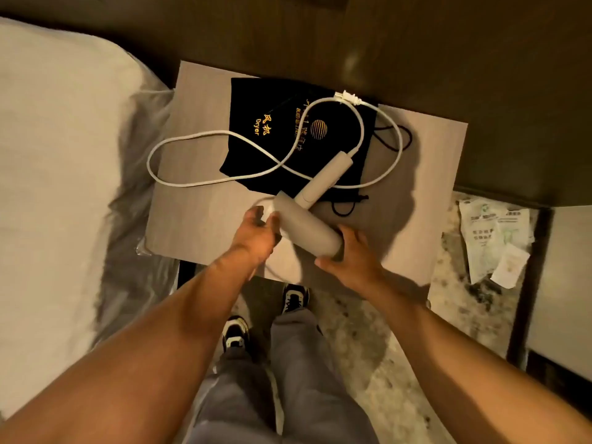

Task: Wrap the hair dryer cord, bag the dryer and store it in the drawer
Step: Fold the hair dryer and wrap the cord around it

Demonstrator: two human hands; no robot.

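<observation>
A pale grey hair dryer (307, 224) lies on the bedside table (198, 206), its handle (326, 177) pointing away over a black drawstring bag (288, 133) with gold lettering. The white cord (205, 184) runs loose in wide loops across the bag and table, and its plug (347, 97) rests at the bag's far edge. My right hand (349, 257) grips the near end of the dryer's barrel. My left hand (259, 232) sits at the barrel's other end with fingers spread, touching it.
A bed with a white pillow (57, 139) fills the left. Dark wall panelling (416, 43) stands behind the table. Plastic packets (493, 238) lie on the speckled floor at the right, beside a dark frame (528, 283). My feet stand below the table's near edge.
</observation>
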